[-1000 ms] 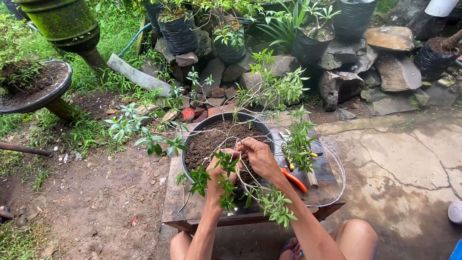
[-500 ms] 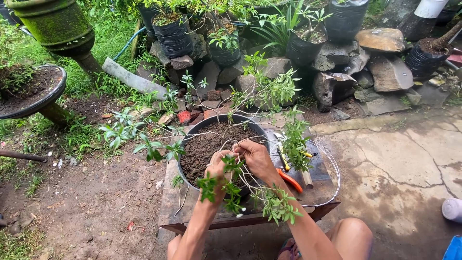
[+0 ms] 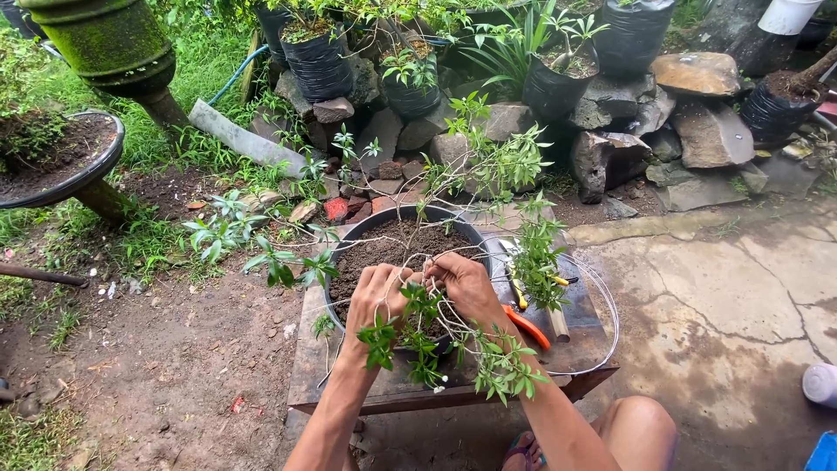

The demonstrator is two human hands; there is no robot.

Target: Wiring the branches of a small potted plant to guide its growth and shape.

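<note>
Two bare hands meet over a black pot [image 3: 349, 253] of dark soil [image 3: 384, 249], seen from above by a head camera. Left hand [image 3: 377, 295] is curled, fingers closed around thin bare branches of a small plant [image 3: 488, 170] near its base. Right hand [image 3: 462, 283] is just beside it, touching it, fingers pinched on the same cluster of branches; whether it also holds wire cannot be told. Long branches arch out from the pot in every direction, each ending in tufts of narrow green leaves, some hanging over the near edge in front of the forearms.

Pot stands on a low, wet wooden surface [image 3: 349, 384]. To the right of the pot, on the same surface, lie orange-handled pliers [image 3: 526, 324], a yellow-handled tool [image 3: 518, 292] partly hidden by leaves, and a loop of grey wire [image 3: 602, 323] that curves round the surface's right edge. Bare knees show at the bottom edge.

Behind the surface, a heap of rocks [image 3: 697, 74] and several black bags [image 3: 323, 57] with plants. At left, muddy ground, grass, a mossy post [image 3: 113, 44] and a shallow dish [image 3: 52, 161] of soil. At right, cracked wet concrete [image 3: 741, 288].
</note>
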